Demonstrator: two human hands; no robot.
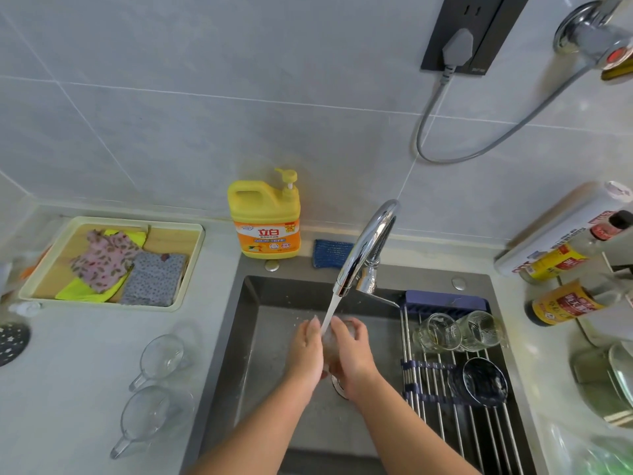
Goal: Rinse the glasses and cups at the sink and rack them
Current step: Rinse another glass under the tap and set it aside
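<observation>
Over the grey sink [239,337], my left hand [306,351] and my right hand [352,354] both hold a clear glass [330,341] between them, under the water running from the chrome tap [370,245]. The hands hide most of the glass. On the roll-up rack [442,416] across the sink's right side, two glasses [440,332] [481,330] lie on their sides and a third glass [483,380] sits nearer me. Two clear handled cups [164,356] [150,416] lie on the counter left of the sink.
A yellow detergent bottle [265,221] and a blue sponge [332,253] stand behind the sink. A tray of cloths [109,264] sits at the left. Sauce bottles [568,303] and a paper roll [561,228] crowd the right counter. A grey cable [445,132] hangs on the wall.
</observation>
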